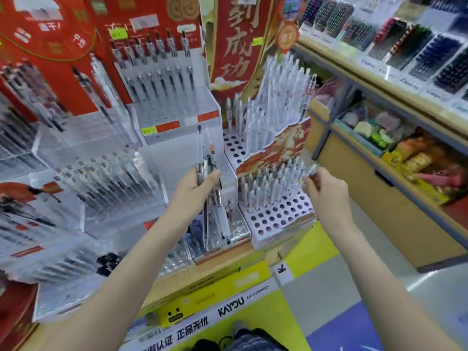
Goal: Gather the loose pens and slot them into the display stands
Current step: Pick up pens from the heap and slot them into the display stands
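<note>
So the thing your next move hangs on is the single pen [311,171] pinched in your right hand [326,191], right of centre in the frame. Its long axis tilts up and to the right, with the end that shows poking past your fingertips, and it sits just above the right edge of the white perforated stand [276,216], right beside the pens already standing in it. The free holes lie below and to the left of that grip, toward the bottom of the frame, so I'd say the right hand is clearly the nearer one for slotting. You'll probably need to swing the pen closer to upright first. That hand is curled in, thumb and fingers closed on the pen, wrist bent toward the stand, forearm coming up from the lower right. Your left hand [196,188], at centre frame, is wrapped around a bundle of pens [211,188] running roughly vertical, tips pointing down over the clear trays [228,234]. It sits to the left of the white stand, so it looks more like the supply hand for now.
</note>
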The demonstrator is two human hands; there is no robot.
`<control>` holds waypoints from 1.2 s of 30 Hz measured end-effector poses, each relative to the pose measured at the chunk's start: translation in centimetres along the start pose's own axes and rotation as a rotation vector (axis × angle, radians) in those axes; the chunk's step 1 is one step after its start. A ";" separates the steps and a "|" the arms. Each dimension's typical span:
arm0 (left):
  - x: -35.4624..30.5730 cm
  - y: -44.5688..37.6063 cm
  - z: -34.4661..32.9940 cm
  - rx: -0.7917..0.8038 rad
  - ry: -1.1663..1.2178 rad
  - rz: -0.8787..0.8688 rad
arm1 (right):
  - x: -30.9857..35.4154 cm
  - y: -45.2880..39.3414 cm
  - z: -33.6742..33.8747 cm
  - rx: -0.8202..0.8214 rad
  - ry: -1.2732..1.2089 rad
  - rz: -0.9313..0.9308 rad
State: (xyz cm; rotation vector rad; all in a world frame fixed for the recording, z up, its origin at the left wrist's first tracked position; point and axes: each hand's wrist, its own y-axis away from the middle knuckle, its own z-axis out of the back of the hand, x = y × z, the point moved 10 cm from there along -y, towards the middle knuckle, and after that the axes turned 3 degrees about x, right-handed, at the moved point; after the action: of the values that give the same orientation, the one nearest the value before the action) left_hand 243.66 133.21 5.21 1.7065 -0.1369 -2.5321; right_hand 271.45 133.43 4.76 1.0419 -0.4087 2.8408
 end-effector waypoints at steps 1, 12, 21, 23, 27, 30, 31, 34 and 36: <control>-0.1 0.0 -0.4 0.004 0.005 0.000 | -0.2 -0.4 -0.4 0.010 0.037 0.016; 0.0 -0.8 -2.9 0.012 -0.014 0.015 | -1.7 -2.4 -5.8 0.238 0.173 0.055; 0.2 -1.3 -4.1 0.034 0.009 0.011 | -3.2 -2.1 -7.7 0.318 0.201 -0.056; 0.4 -1.3 -4.5 0.053 0.122 0.051 | -3.5 -2.0 -7.2 0.354 0.234 -0.091; 0.2 -0.9 -4.6 0.089 0.317 0.127 | 0.0 -1.5 -1.9 0.136 0.035 -0.040; -0.6 -0.5 -4.6 0.126 0.328 0.078 | 5.9 0.9 -3.7 0.451 -0.457 -0.013; -1.1 -0.3 -4.5 0.124 0.305 0.046 | 7.5 1.8 -4.8 0.573 -0.505 0.000; -1.6 0.0 -3.2 0.055 0.220 0.000 | 9.7 2.8 -5.9 0.681 -0.538 0.032; -1.7 0.5 -2.5 0.076 0.228 -0.003 | 10.5 3.0 -6.1 0.707 -0.594 0.038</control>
State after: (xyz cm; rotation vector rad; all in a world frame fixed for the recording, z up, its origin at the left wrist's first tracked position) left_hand 246.66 132.86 5.86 2.0087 -0.2160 -2.3406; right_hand 259.13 132.12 6.37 2.0074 0.6126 2.6834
